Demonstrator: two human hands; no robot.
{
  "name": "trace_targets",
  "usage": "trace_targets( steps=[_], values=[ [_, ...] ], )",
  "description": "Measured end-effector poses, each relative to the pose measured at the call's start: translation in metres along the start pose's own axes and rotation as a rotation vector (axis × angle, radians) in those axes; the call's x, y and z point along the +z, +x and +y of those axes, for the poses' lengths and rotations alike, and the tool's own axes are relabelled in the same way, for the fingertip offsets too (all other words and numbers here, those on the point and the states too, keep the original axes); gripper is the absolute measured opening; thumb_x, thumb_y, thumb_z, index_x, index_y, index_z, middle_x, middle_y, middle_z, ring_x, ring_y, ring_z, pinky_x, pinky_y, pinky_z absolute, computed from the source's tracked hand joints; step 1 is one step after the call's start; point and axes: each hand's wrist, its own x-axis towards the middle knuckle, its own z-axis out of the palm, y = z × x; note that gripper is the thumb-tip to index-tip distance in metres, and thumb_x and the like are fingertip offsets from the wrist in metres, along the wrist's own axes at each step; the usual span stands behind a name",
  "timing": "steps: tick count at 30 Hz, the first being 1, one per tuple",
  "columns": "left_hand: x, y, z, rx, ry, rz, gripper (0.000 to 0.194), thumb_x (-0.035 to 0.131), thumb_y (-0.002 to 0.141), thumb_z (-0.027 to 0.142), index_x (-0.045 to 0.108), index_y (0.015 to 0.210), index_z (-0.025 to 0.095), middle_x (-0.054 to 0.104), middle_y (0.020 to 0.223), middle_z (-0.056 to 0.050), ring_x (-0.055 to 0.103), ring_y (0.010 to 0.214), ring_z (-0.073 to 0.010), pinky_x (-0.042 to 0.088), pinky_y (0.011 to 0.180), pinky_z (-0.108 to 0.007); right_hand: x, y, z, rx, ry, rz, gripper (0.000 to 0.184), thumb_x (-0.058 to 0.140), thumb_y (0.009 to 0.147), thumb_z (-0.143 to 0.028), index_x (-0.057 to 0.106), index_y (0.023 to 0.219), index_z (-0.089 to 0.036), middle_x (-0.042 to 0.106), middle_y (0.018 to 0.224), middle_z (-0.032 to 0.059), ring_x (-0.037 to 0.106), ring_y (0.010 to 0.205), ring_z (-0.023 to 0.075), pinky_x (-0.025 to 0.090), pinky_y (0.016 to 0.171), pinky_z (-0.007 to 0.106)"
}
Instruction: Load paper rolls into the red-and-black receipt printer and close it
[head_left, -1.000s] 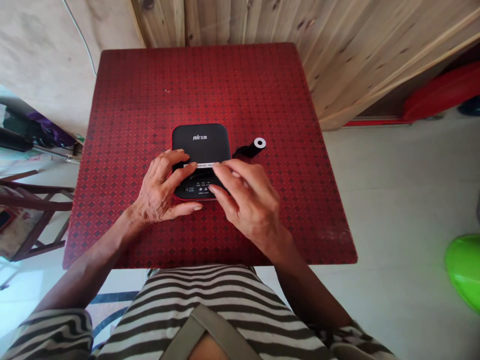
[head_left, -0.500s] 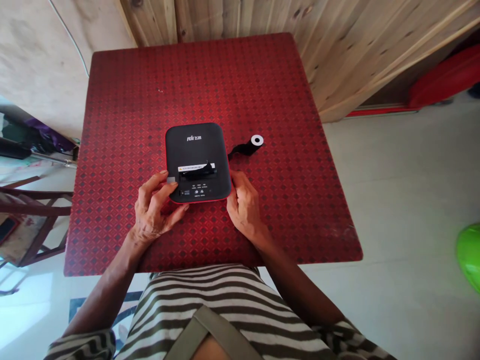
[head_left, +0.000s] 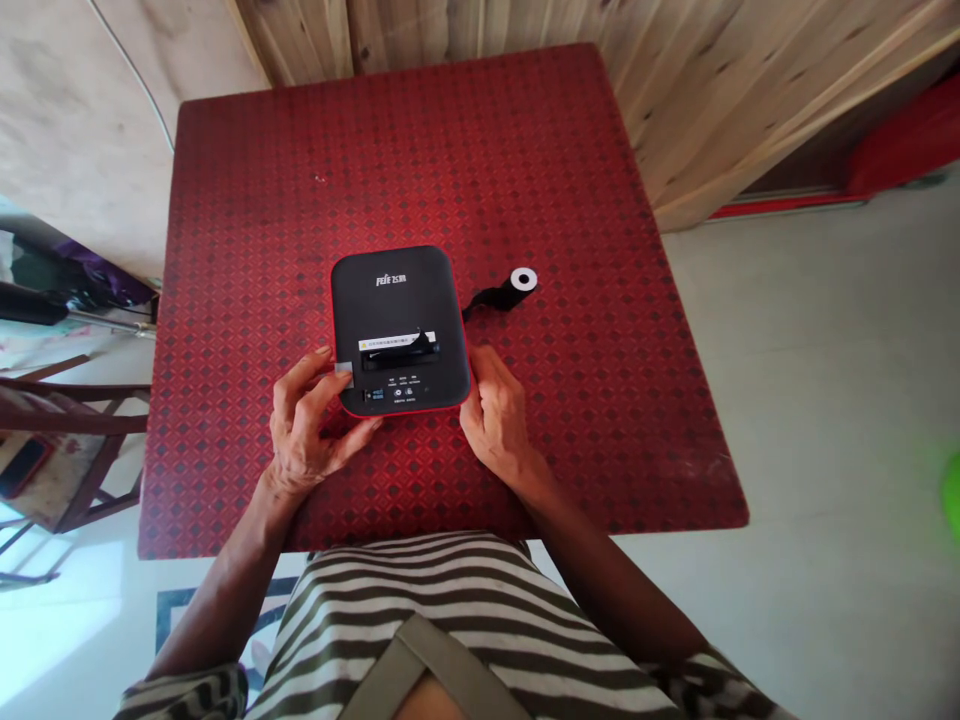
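Note:
A black box-shaped device [head_left: 400,320] with a red lower rim, white lettering and a slot with buttons lies on the red patterned table [head_left: 420,170]. My left hand [head_left: 307,425] grips its near-left corner, thumb on a small grey tab at the side. My right hand [head_left: 496,415] holds its near-right edge, fingers curled against the side. A black ribbon roll with a white core [head_left: 517,283] lies just right of the device, a loose black strip trailing toward it.
Wooden plank wall [head_left: 675,90] stands behind the table and to its right. Dark wooden furniture [head_left: 60,420] sits at the left. A red object [head_left: 907,140] lies on the pale floor at far right.
Both hands have come off the top of the device and now hold its near corners. The slot and buttons are uncovered.

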Motion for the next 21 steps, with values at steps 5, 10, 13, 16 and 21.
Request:
trace_targets(
  steps=[5,10,13,16,21],
  values=[
    [-0.0018,0.0033,0.0025,-0.039,-0.061,-0.002,0.064,0.088,0.090,0.047,0.060,0.143,0.023,0.068,0.138,-0.013,0.072,0.122,-0.0266,0.064,0.101,-0.043,-0.0002,-0.0005,0.0005,-0.016,0.007,0.014,0.025,0.038,0.114,-0.023,0.062,0.122,-0.025,0.075,0.112,0.0092,0.075,0.102,0.0231,0.063,0.090,0.039],
    [-0.0001,0.0053,0.0006,-0.088,-0.162,-0.001,0.060,0.090,0.088,0.047,0.062,0.138,0.026,0.069,0.134,-0.010,0.072,0.120,-0.0252,0.064,0.098,-0.042,0.0015,-0.0010,0.0014,-0.006,0.005,0.036,0.025,0.039,0.116,-0.024,0.063,0.123,-0.024,0.076,0.111,0.0086,0.076,0.102,0.0224,0.064,0.091,0.038],
    [0.0016,0.0049,-0.0004,-0.118,-0.219,-0.001,0.058,0.091,0.088,0.044,0.063,0.135,0.025,0.070,0.131,-0.009,0.072,0.119,-0.0246,0.064,0.098,-0.042,0.0017,-0.0007,0.0015,0.000,0.008,0.030,0.026,0.039,0.116,-0.025,0.064,0.123,-0.024,0.076,0.112,0.0084,0.076,0.102,0.0225,0.064,0.091,0.038],
    [0.0030,0.0041,-0.0006,-0.140,-0.245,0.004,0.056,0.091,0.087,0.042,0.064,0.133,0.025,0.071,0.126,-0.008,0.073,0.114,-0.0234,0.064,0.096,-0.042,0.0029,-0.0005,0.0020,-0.006,0.004,0.039,0.027,0.039,0.116,-0.026,0.065,0.123,-0.024,0.076,0.109,0.0086,0.075,0.098,0.0220,0.063,0.089,0.037],
    [0.0043,0.0013,-0.0020,-0.151,-0.247,-0.004,0.054,0.090,0.088,0.045,0.064,0.132,0.025,0.071,0.123,-0.007,0.072,0.112,-0.0230,0.064,0.093,-0.041,0.0017,-0.0011,0.0026,0.002,0.003,0.016,0.032,0.037,0.116,-0.026,0.068,0.123,-0.022,0.077,0.110,0.0104,0.075,0.101,0.0230,0.063,0.091,0.038]
  ],
)
